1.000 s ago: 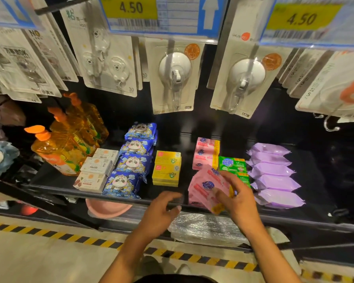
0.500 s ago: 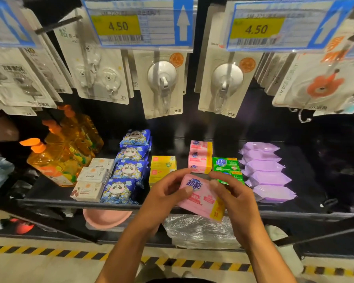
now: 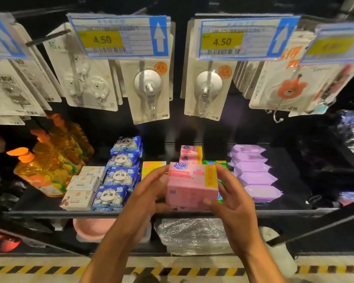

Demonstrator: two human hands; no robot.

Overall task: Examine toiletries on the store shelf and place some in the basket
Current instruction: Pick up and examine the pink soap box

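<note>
I hold a pink soap pack (image 3: 189, 185) with a yellow side stripe in both hands, just above the front edge of the black shelf (image 3: 49, 203). My left hand (image 3: 145, 197) grips its left side with curled fingers. My right hand (image 3: 231, 203) grips its right side, thumb on the lower front. More pink packs (image 3: 189, 154) stand behind it, with green packs (image 3: 215, 164) partly hidden by my right hand and the held pack. No basket is in view.
On the shelf lie blue panda packs (image 3: 121, 174), white soap boxes (image 3: 83, 187), a yellow pack (image 3: 151, 167), purple packs (image 3: 253, 172) and orange pump bottles (image 3: 47, 168). Carded suction hooks (image 3: 149, 92) and price tags (image 3: 119, 37) hang above. A lower shelf holds a pink bowl (image 3: 90, 227) and a plastic-wrapped bundle (image 3: 192, 235).
My right hand lifted the pink pack off the shelf, my left hand joined it, and the pack turned from tilted to upright and facing me. The view moved closer to the shelf.
</note>
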